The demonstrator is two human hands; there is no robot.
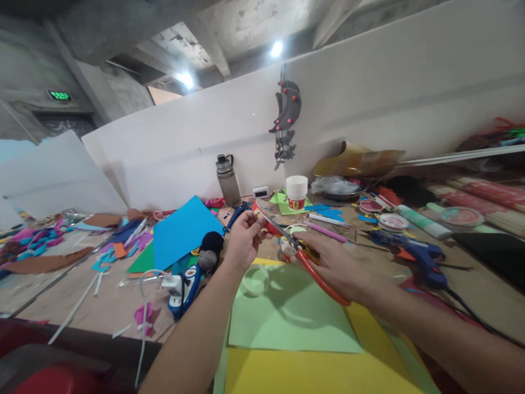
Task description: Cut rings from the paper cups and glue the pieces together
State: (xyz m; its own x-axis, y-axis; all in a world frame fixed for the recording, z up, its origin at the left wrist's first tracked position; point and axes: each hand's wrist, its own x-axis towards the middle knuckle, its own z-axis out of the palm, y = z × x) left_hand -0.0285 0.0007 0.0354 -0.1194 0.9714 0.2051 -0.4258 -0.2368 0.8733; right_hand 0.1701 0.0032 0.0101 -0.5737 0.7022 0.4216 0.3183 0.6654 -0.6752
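My left hand [246, 239] is closed, with thumb and fingers pinching a red-and-white piece [266, 215] that looks like paper. My right hand [328, 260] grips scissors [318, 279] with orange-red handles. The scissor blades point up and left, next to the red-and-white piece; whether they touch it I cannot tell. Below my hands lies a light green paper sheet [295, 323] on top of yellow paper [303, 375]. A pale, round, ring-like piece [254, 280] sits on the green sheet, beside my left forearm. Small things just behind the scissors are partly hidden by my right hand.
Stacked paper cups [296, 191] and a water bottle [228, 180] stand at the back. To the right lies a blue glue gun [422, 254] with its cord. Left are blue paper [184, 232], a blue power strip [185, 293] with a white cable, and coloured scraps.
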